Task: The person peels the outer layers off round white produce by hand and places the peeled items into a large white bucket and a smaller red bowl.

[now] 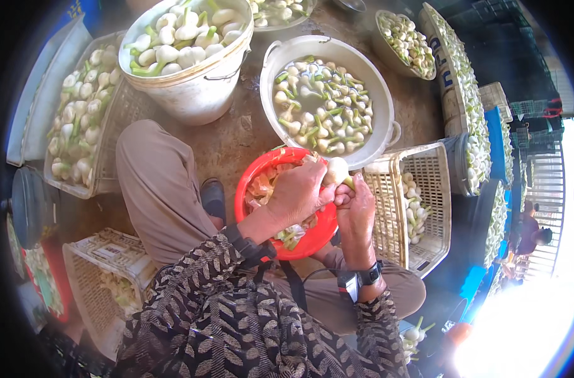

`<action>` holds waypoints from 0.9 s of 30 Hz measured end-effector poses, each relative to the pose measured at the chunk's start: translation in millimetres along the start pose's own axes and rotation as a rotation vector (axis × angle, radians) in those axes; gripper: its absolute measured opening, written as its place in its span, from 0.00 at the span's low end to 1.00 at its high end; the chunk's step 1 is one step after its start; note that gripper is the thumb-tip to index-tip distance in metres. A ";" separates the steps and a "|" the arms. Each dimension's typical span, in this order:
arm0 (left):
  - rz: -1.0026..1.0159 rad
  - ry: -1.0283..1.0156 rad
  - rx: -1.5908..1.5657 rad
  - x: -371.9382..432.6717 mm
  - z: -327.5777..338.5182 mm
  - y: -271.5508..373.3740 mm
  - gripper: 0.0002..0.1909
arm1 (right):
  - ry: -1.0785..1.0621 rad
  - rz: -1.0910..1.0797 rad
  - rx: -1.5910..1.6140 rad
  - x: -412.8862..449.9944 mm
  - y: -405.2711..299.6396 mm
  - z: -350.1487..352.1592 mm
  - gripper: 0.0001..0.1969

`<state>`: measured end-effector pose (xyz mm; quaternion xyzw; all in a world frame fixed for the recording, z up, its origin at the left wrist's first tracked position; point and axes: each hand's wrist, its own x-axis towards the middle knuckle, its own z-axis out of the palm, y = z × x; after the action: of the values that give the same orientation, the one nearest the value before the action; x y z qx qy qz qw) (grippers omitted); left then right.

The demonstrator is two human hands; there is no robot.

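Note:
A white garlic bulb [336, 171] with a short green stem is between my two hands. My right hand [356, 203] is closed around the stem. My left hand [298, 186] is against the bulb's side, its thumb near the right fingers; whether it grips the bulb is hidden. Both hands are above a red plastic basin [243, 198], which holds papery garlic skins [263, 184] and trimmed scraps. Just beyond stands a pale round tub [386, 101], where many peeled garlic bulbs [334, 118] with green stems lie in water.
A white bucket [192, 94] heaped with large garlic bulbs stands ahead to the left. Plastic crates [424, 255] [91, 283] flank my legs, and another crate of bulbs [81, 118] is at left. Garlic-filled containers line the right side. A person [527, 231] is at far right.

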<state>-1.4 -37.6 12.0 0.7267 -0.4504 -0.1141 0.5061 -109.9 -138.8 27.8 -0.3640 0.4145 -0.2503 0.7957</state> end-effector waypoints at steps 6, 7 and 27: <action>0.114 -0.124 0.116 3.8 -7.2 -9.0 0.12 | 0.024 -0.033 -0.053 -7.3 3.9 1.2 0.12; 0.088 -0.193 0.112 4.8 -9.2 -7.5 0.12 | 0.039 -0.021 -0.036 -8.4 3.5 0.6 0.11; -0.238 -0.189 0.132 -11.9 30.5 -53.3 0.07 | -0.266 -0.193 -0.128 26.1 -34.3 51.5 0.12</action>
<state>1.6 -43.3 -50.2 0.7927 -0.4133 -0.2113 0.3952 -56.0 -158.8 62.5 -0.4820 0.2839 -0.2481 0.7909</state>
